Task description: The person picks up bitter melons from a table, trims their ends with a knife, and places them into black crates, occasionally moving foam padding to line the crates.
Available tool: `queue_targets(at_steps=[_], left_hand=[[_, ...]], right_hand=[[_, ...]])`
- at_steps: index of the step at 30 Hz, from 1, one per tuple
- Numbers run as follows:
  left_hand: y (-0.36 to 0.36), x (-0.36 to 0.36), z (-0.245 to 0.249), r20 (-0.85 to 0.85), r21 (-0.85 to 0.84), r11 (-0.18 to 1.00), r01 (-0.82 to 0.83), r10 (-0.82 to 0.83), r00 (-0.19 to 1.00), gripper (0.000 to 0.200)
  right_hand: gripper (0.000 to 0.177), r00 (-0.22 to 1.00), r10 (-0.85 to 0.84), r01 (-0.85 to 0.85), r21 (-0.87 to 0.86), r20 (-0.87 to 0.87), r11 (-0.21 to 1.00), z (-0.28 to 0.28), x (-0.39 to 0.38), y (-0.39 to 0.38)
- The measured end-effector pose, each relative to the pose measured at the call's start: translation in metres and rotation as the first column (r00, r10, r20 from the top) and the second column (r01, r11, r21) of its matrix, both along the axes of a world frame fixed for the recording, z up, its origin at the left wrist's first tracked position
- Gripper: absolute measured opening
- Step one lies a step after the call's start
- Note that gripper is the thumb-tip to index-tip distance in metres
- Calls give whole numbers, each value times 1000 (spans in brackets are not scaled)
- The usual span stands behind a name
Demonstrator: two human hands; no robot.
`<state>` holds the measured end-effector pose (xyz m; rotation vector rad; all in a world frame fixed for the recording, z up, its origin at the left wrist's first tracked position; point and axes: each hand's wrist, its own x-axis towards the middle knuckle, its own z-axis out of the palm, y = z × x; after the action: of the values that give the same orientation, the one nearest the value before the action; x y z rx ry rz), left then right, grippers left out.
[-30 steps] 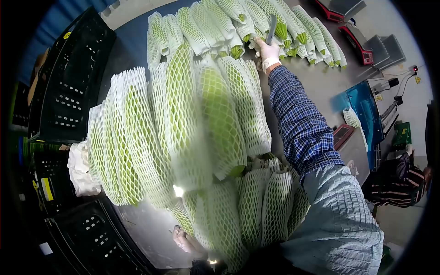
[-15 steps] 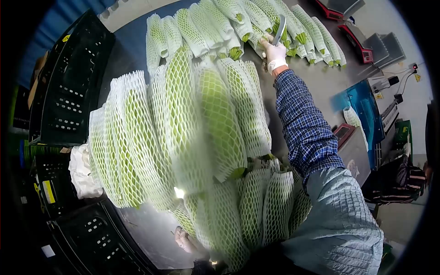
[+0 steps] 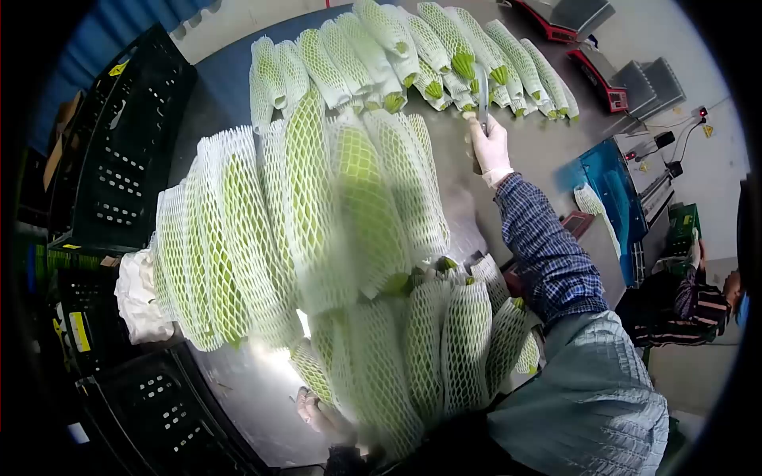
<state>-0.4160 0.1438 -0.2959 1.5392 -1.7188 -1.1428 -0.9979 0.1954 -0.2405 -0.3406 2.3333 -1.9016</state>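
My right hand (image 3: 489,147), in a pale glove, grips a knife (image 3: 483,91) with its blade pointing away from me. The blade reaches the stem ends of the back row of long green vegetables in white foam nets (image 3: 324,67). My gloved left hand (image 3: 321,416) is low at the left, beside a small netted vegetable (image 3: 311,371). Its fingers look loosely bent and apart, with nothing visible in them. Between the hands lies a large pile of netted vegetables (image 3: 305,182), part of it blurred close to the camera. More netted vegetables (image 3: 464,341) stand near my body.
Black crates (image 3: 119,159) line the left side, with a crumpled white bag (image 3: 143,297) beside the pile. Red-framed scales (image 3: 597,75) sit at the back right of the metal table (image 3: 214,103). A blue tray (image 3: 611,190) and a person in striped clothing (image 3: 683,309) are at right.
My right hand has drawn back from the vegetable ends toward me, and the knife now points straight away. The view has shifted slightly. My left hand stays low at the left.
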Motion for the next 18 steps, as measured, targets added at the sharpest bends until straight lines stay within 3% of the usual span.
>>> queue_targets(at_steps=[1, 3, 4, 5, 6, 7, 9, 11, 12, 15, 17, 18], left_hand=[[-3, -5, 9, -46, 57, 998, -41, 43, 998, 30], [-21, -10, 43, -177, 316, 939, -133, 196, 964, 32], [-34, 11, 39, -41, -114, 993, -7, 2, 999, 36], [-45, 9, 82, 120, -201, 976, 88, -64, 991, 32], [-55, 8, 99, -147, -155, 988, -28, 5, 989, 22], [-57, -12, 135, -190, -240, 963, -125, 80, 979, 18], [-46, -62, 200, -328, -259, 961, 95, -180, 927, 25], [-55, -82, 220, -225, -154, 881, 447, -472, 852, 39], [-56, -99, 226, -237, -164, 809, 565, -588, 773, 47], [-55, -96, 204, -329, -165, 807, 566, -586, 740, 63], [-49, -107, 212, -405, -33, 848, 529, -495, 769, 59], [-51, -102, 204, -435, -25, 886, 464, -427, 793, 41]], right_hand=[[22, 988, 103, -89, -114, 115, 989, 44, 28, -11], [24, 915, 388, -361, -208, 110, 909, 109, 71, -27], [27, 859, 479, -400, -350, 178, 847, 137, 107, -38], [32, 722, 692, -661, -287, 7, 693, 162, 133, -38], [34, 572, 799, -807, -304, -186, 507, 156, 154, -48], [36, 380, 851, -911, -304, -362, 278, 149, 175, -59], [38, 196, 963, -973, -159, -183, 168, 170, 240, -56], [37, 266, 892, -955, -226, -364, 192, 167, 286, -67], [38, 306, 810, -952, -172, -500, 253, 166, 302, -74], [46, 239, 773, -953, 9, -587, 301, 166, 307, -71], [48, 129, 906, -978, 102, -402, 184, 168, 293, -71], [53, 155, 878, -966, 116, -453, 231, 168, 275, -64]])
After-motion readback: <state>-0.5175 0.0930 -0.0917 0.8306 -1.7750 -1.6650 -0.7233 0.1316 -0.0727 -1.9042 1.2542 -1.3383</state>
